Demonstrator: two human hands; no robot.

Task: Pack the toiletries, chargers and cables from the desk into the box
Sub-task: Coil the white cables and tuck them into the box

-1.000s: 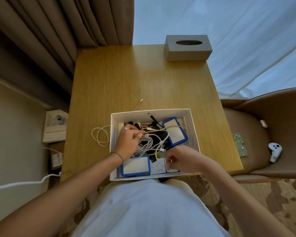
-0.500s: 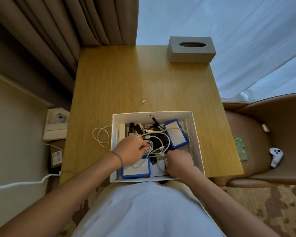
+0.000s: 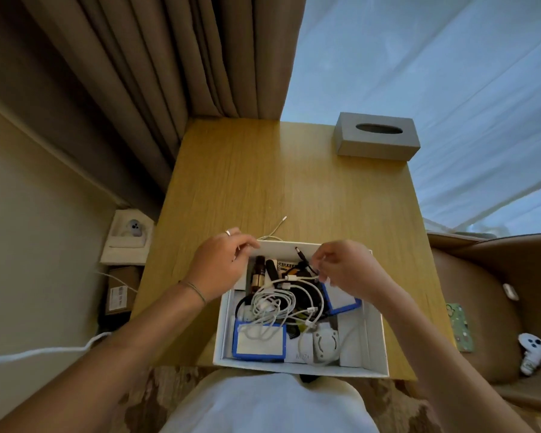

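An open white box sits at the near edge of the wooden desk. Inside lie tangled white cables, two blue-edged packs, a brown bottle, a black tube and a round white charger. My left hand rests over the box's far left corner, fingers pinched on a white cable whose plug end trails onto the desk. My right hand hovers over the box's far right part, pinching a white cable near its connectors.
A grey tissue box stands at the desk's far right. Brown curtains hang behind on the left. A brown chair to the right carries a white controller and a green card. A wall socket and cardboard box sit left of the desk.
Both hands moved from the near part of the box toward its far edge. The loop of white cable that lay on the desk left of the box is gone from there.
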